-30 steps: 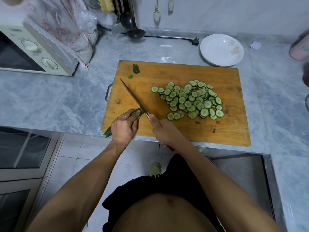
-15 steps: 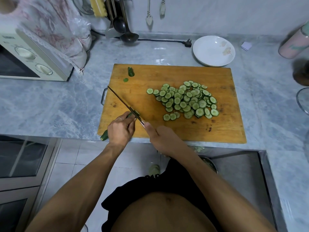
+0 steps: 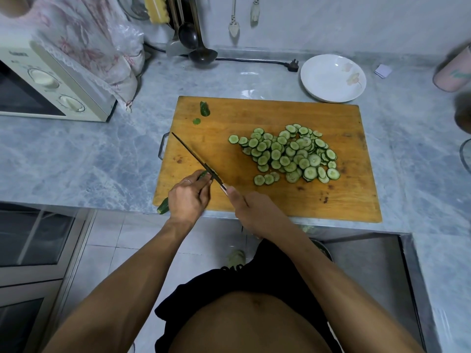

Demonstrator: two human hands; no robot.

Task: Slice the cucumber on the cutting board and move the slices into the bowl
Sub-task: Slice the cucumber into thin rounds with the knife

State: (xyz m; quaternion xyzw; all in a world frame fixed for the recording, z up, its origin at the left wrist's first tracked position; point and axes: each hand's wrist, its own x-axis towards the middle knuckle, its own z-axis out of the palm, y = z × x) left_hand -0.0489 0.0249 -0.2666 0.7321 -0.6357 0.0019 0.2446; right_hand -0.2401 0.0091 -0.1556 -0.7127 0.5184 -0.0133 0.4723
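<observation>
On the wooden cutting board (image 3: pixel 293 200) lies a pile of several cucumber slices (image 3: pixel 288 154) right of centre. My left hand (image 3: pixel 188 197) grips the remaining cucumber piece (image 3: pixel 163 208) at the board's near left corner; its cut end sticks out past my wrist over the counter edge. My right hand (image 3: pixel 251 208) holds the knife (image 3: pixel 196 159) by its handle, the blade set against my left fingertips and pointing away to the left. A cut-off cucumber end (image 3: pixel 204 109) and a small scrap (image 3: pixel 196 121) sit at the board's far left. The white bowl (image 3: pixel 331 77) stands empty behind the board's far right corner.
A microwave (image 3: pixel 51 85) under a cloth cover occupies the counter's left. Ladles and utensils (image 3: pixel 193 39) hang at the back wall above a power cord with plug (image 3: pixel 293 65). A pink cup (image 3: pixel 453 72) stands far right. A steel sink (image 3: pixel 369 271) lies below the board on the right.
The view shifted a little. Both hands stay at the board's near left corner; the knife has worked slightly along the cucumber, and the slice pile is unchanged.
</observation>
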